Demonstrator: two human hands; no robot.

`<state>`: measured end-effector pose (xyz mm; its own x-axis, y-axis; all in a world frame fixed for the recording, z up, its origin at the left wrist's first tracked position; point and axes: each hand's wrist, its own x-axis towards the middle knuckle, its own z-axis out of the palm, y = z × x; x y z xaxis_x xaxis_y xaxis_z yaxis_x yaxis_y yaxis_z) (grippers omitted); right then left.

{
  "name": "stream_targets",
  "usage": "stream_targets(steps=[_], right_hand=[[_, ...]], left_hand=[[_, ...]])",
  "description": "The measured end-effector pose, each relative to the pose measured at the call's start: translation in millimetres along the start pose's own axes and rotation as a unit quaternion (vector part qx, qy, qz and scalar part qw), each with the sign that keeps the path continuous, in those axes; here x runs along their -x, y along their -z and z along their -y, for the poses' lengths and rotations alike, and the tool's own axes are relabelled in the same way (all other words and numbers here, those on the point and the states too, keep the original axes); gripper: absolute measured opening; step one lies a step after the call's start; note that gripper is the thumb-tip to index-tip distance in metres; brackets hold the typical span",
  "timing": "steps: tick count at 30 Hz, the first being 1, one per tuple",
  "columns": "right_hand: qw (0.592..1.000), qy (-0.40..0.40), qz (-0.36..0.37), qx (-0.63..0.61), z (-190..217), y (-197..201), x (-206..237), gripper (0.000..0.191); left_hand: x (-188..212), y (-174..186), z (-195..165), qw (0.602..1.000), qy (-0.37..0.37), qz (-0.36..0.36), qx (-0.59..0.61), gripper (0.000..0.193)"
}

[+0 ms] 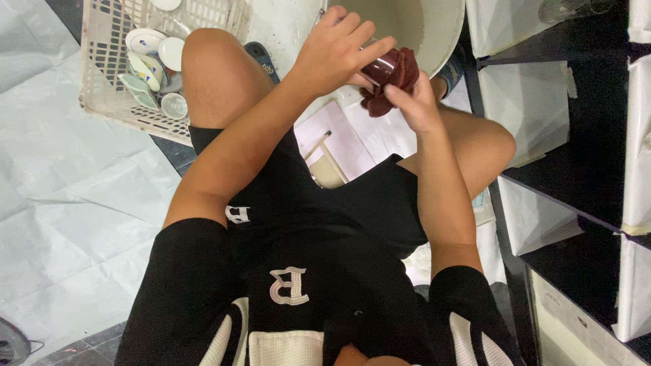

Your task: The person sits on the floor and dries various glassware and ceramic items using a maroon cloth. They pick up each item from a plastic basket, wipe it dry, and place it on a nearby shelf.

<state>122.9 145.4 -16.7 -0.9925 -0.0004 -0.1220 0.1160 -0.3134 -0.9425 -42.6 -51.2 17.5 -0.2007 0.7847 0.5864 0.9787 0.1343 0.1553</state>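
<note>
- White plastic sheeting (74,176) covers the floor at 9 o'clock; black shelving (576,169) with white-wrapped panels runs down the 3 o'clock side.
- We sit low, knees apart, over a pale round basin (441,34) at 12 o'clock. A small stool (329,166) shows between our legs.
- At 10 o'clock stands a white plastic crate (108,102) holding small plates and bowls (152,57), stacked on edge.
- Our left hand (339,51) is closed around a small clear glass (381,66), fingers curled over its side, thumb hidden behind it. Grip looks firm; fingers close together, not spread.
- Our right hand (413,102) pinches a dark red cloth (393,78), which wraps the end of the glass. Thumb and forefinger are nearly closed on the fabric; the other fingers are tucked and we cannot tell how they sit.
- Glass and cloth are held together just in front of the basin rim, at 12 o'clock from our chest, above the right knee.
- Risk, as we judge it: a wet glass could slip from the left fingers while the cloth twists against it, and fall onto the basin rim or the floor.
- Second risk: pressing too hard through the cloth could crack thin glass in the hand.
</note>
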Motion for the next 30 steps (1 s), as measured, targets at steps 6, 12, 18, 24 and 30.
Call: stream_targets(steps=[6,12,18,24,30], right_hand=[[0.988,0.049,-0.145,-0.009,3,-28,-11,0.043],[0.969,0.115,-0.218,-0.013,8,-36,-10,0.039],[0.848,0.214,-0.229,0.427,-10,-53,-15,0.032],[0.864,0.177,-0.101,0.461,-8,-72,-18,0.022],[0.995,0.002,-0.074,0.066,2,-71,-13,0.036]], left_hand=[[-12,11,-6,0.997,0.056,-0.022,0.047,0.075],[-6,10,-1,0.923,0.255,-0.200,0.208,0.070],[-5,-36,2,0.267,0.432,-0.259,0.822,0.038],[-3,-52,4,0.297,0.388,-0.289,0.823,0.024],[-5,-47,9,0.333,0.339,-0.248,0.844,0.017]])
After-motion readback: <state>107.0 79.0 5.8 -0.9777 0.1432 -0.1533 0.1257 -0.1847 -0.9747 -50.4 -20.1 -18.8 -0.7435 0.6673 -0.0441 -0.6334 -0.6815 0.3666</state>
